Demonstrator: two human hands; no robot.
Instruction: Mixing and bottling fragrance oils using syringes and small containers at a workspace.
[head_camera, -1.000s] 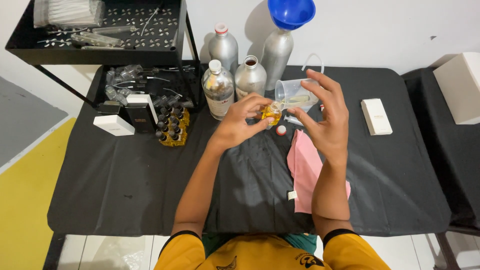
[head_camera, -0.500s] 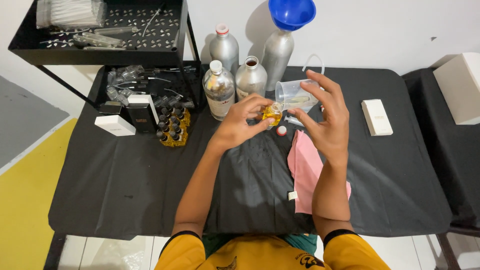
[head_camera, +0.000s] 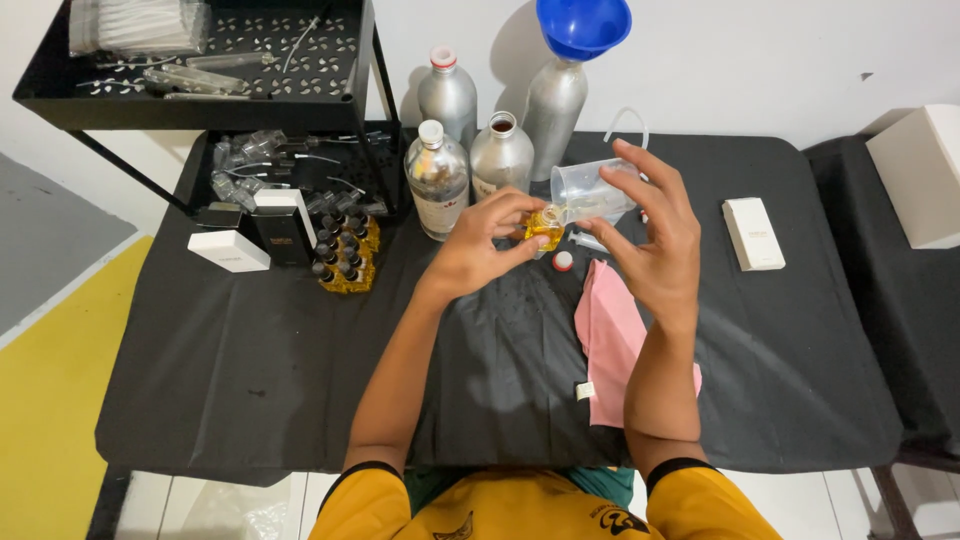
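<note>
right hand (head_camera: 655, 235) tips its gripped beaker (head_camera: 588, 190) slightly steeper over the left hand (head_camera: 478, 250)'s clasped bottle (head_camera: 544, 227).

Blue funnel (head_camera: 583, 24), pink cloth (head_camera: 612, 340), white boxes (head_camera: 753, 233), black shelf rack (head_camera: 200, 70)

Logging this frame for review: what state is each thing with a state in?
Small glass bottle of amber liquid: uncapped, held in left hand.
Clear plastic beaker: tilted, spout at that bottle, held in right hand.
Short silver metal bottle: open.
Clear glass bottle with white cap: capped.
Tall silver bottle: blue funnel in its neck.
</note>
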